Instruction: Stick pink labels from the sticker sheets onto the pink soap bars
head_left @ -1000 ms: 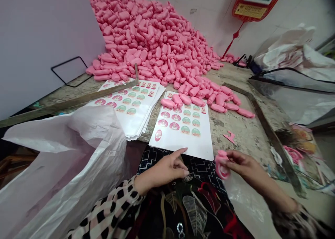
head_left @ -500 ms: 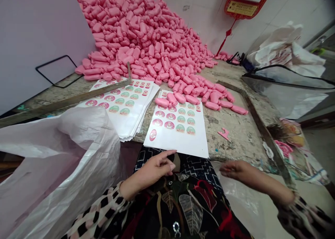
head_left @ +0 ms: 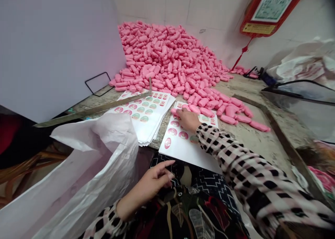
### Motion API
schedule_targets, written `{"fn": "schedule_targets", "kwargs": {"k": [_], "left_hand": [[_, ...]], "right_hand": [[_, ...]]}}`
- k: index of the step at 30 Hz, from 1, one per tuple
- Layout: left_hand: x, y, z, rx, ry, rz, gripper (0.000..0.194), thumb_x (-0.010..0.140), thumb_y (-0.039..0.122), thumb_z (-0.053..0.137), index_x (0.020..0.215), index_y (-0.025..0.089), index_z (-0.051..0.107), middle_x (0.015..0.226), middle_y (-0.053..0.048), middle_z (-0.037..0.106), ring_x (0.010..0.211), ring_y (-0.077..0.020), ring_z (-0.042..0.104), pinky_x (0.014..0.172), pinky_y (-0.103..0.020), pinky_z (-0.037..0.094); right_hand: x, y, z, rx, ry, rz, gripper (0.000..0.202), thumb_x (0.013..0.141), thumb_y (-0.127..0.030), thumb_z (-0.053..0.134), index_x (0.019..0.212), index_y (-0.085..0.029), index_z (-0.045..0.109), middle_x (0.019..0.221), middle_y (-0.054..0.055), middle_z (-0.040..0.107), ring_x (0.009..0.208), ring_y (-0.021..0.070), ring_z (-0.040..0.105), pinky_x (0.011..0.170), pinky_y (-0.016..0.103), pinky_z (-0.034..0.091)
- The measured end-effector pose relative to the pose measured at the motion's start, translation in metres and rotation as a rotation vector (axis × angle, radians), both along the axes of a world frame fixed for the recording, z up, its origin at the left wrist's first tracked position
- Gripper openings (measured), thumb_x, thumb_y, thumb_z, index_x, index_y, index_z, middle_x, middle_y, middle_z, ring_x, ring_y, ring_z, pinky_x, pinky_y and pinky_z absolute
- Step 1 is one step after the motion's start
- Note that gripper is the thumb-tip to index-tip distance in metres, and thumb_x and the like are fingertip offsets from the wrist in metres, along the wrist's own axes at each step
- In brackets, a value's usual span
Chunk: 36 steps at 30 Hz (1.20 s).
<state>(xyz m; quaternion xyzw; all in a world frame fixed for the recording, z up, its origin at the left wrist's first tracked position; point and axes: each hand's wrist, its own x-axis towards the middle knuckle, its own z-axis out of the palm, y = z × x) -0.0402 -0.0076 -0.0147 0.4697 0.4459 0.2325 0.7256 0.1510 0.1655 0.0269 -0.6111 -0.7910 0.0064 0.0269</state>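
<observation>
My right hand (head_left: 188,121) reaches over the sticker sheet (head_left: 170,151) at the table's front. Its fingers close on the leftmost small pink bottle (head_left: 173,111) of a short row; the grip is partly hidden by the hand. Beside it in the row lie more pink bottles (head_left: 206,112) on the sheet's upper part. The sheet carries rows of pink and green oval stickers. Over my lap, near the sheet's front edge, my left hand (head_left: 157,176) hangs empty, index finger stretched out and thumb apart.
A big heap of pink bottles (head_left: 162,57) leans against the wall. Left of my sheet is a stack of sticker sheets (head_left: 146,127). A white plastic bag (head_left: 112,162) hangs at the front left. Wooden strips (head_left: 91,111) edge the table; a red calendar (head_left: 261,27) hangs behind.
My right hand has moved from beside my lap, forward and left, onto the leftmost pink bottle. My left hand keeps nearly the same pose. The view has shifted slightly.
</observation>
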Motion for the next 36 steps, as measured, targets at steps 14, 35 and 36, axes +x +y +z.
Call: {"fn": "schedule_targets", "kwargs": {"k": [14, 35, 36], "left_hand": [[-0.001, 0.009, 0.027, 0.394, 0.131, 0.042, 0.067, 0.072, 0.027, 0.063, 0.134, 0.028, 0.036, 0.129, -0.007, 0.048, 0.116, -0.0228, 0.044, 0.101, -0.039, 0.03], [0.008, 0.013, -0.007, 0.89, 0.701, -0.054, 0.043, 0.087, 0.028, 0.04, 0.129, 0.021, 0.042, 0.145, -0.008, 0.024, 0.126, -0.0243, 0.035, 0.101, -0.037, 0.033], [0.009, 0.013, -0.01, 0.889, 0.736, -0.067, 0.044, 0.087, 0.028, 0.04, 0.13, 0.022, 0.041, 0.146, -0.009, 0.021, 0.125, -0.0259, 0.037, 0.099, -0.039, 0.034]], "right_hand": [[0.023, -0.128, 0.037, -0.487, 0.479, 0.351, 0.031, 0.073, -0.025, 0.058, 0.103, -0.028, 0.064, 0.087, -0.001, 0.067, 0.074, 0.0159, 0.058, 0.066, 0.026, 0.041], [-0.019, -0.109, -0.028, 0.002, 0.273, -0.115, 0.023, 0.09, -0.035, 0.038, 0.095, -0.025, 0.059, 0.093, 0.003, 0.057, 0.08, 0.0155, 0.055, 0.062, 0.026, 0.033], [-0.02, -0.109, -0.028, 0.007, 0.249, -0.113, 0.024, 0.09, -0.035, 0.038, 0.095, -0.025, 0.058, 0.093, 0.003, 0.057, 0.08, 0.0156, 0.055, 0.061, 0.026, 0.033]]}}
